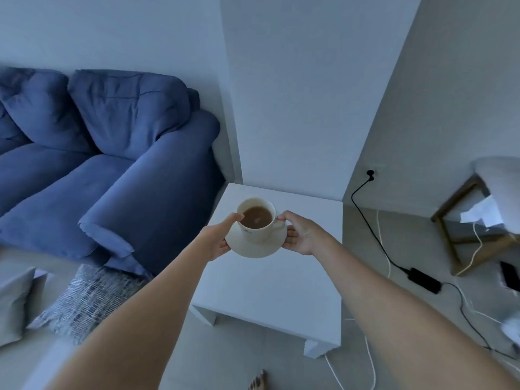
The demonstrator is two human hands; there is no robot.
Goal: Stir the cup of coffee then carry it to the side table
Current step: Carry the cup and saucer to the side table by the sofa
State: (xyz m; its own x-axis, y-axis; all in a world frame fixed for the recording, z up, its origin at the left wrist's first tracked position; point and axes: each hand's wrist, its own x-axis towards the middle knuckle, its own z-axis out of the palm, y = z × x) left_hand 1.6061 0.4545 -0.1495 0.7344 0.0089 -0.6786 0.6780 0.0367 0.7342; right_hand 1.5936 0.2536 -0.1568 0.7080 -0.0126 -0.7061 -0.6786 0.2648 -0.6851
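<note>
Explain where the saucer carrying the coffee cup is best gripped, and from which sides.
Grip the saucer at opposite rim edges, from left and right, fingers beneath, as the left hand and right hand do. Its wide flat rim stays level, keeping the cup from spilling.

One coffee cup [256, 218] on one saucer [254, 244], two hands (left [218, 239], right [302, 235]), one white worktop [281, 285], one blue sofa [107, 153].

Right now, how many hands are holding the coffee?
2. The left hand holds the saucer's left edge, thumb against the cup. The right hand holds the saucer's right edge, fingers at the cup's handle. Both are above the white side table.
</note>
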